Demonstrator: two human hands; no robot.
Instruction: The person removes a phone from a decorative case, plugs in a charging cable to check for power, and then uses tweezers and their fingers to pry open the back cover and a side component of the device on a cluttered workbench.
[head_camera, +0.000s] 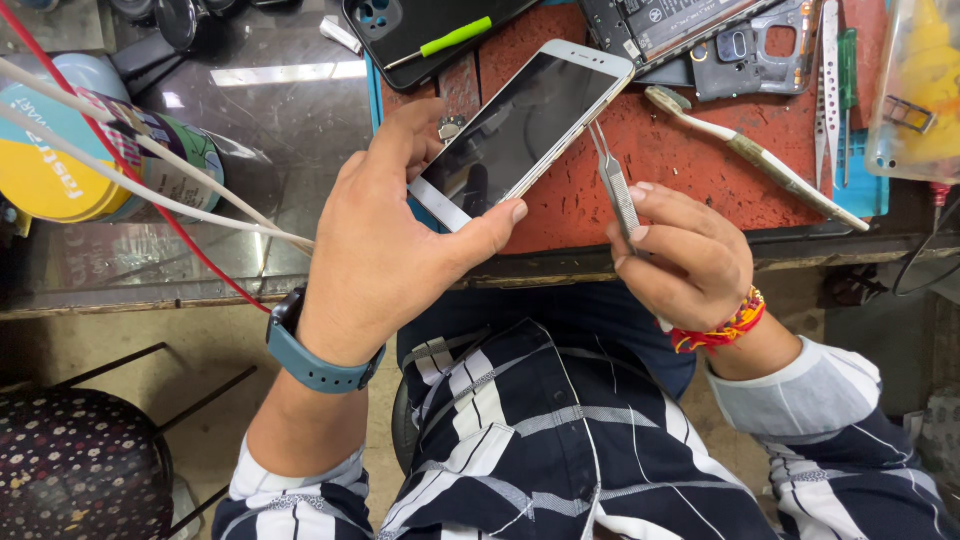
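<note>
My left hand (385, 240) grips the near end of a white smartphone (520, 130) with a dark screen, holding it tilted above a red work mat (690, 150). My right hand (685, 255) holds metal tweezers (612, 180), their tips touching the phone's right edge about midway along. A blue watch sits on my left wrist, red and yellow thread bands on my right.
On the mat lie a toothbrush (750, 155), another pair of tweezers (828, 60), an opened phone body (680, 25) and a dark phone back with a green tool (455, 37). A yellow-and-blue can (70, 150) and cables stand left on the glass counter. A patterned stool (80, 465) is bottom left.
</note>
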